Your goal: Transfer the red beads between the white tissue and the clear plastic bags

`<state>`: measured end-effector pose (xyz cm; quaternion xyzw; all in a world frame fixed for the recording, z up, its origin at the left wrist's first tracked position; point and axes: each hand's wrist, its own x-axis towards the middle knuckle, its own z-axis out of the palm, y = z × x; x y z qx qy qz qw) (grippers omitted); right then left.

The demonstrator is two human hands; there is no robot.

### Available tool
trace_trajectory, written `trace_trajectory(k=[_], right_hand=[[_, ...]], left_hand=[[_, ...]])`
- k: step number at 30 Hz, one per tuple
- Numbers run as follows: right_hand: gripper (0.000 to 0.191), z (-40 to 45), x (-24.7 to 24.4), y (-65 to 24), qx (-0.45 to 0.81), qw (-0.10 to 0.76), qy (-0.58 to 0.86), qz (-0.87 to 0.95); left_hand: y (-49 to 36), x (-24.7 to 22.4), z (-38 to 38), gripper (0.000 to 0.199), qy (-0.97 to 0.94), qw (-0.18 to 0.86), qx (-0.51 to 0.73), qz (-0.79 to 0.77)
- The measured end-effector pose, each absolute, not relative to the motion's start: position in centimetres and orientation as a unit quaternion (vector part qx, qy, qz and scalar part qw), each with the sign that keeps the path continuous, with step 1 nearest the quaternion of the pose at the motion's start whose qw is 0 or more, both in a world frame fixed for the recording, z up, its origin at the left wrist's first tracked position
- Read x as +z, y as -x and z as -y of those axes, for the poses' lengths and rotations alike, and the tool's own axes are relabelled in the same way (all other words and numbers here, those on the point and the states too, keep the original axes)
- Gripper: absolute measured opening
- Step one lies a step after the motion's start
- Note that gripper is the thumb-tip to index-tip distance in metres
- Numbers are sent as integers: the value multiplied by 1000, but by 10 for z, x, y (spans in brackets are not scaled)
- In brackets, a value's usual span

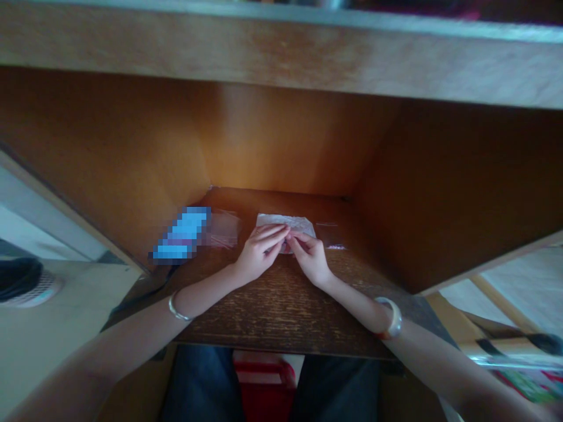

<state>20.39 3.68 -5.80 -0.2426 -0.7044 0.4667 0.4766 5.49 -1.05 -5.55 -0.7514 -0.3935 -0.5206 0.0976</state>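
My left hand and my right hand meet over a crumpled white sheet, paper or thin plastic, on the dark wooden desktop. Fingertips of both are pinched together, and whatever small thing sits between them is too small and covered to name. To the left of the sheet lie flat clear plastic bags. On the right, close to my right hand, rests another clear bag with small pale bits along its lower edge.
A phone with a lit, pixelated screen leans at the left, a dark cable running from it. Wooden side walls and a shelf edge enclose the desktop. On the floor at left stands a bin with a black liner. A red stool shows below.
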Motion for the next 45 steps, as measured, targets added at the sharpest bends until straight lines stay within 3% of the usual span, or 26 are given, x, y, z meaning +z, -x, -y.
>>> trace_trajectory(k=[7,15,21,30,39,45], right_hand=[[17,-32,-52,-210,397,499,248,729],[12,-28,-49,-212,244,495,221,804],[12,-29,-48,-216,97,443,219,864],[16,-25,-43,-212,-47,417,247,873],[13,-28,-47,-216,-15,446,283,849],[6,-29,-48,-213,41,478,231,846]], left_hand=[[-58,-54,15,31,729,105,-549,396],[-63,-46,22,7,711,130,-525,449],[-66,-45,27,10,743,172,-421,491],[-65,-41,27,12,723,244,-379,523],[-58,-40,23,15,696,267,-386,544],[-60,-41,23,20,760,224,-375,482]])
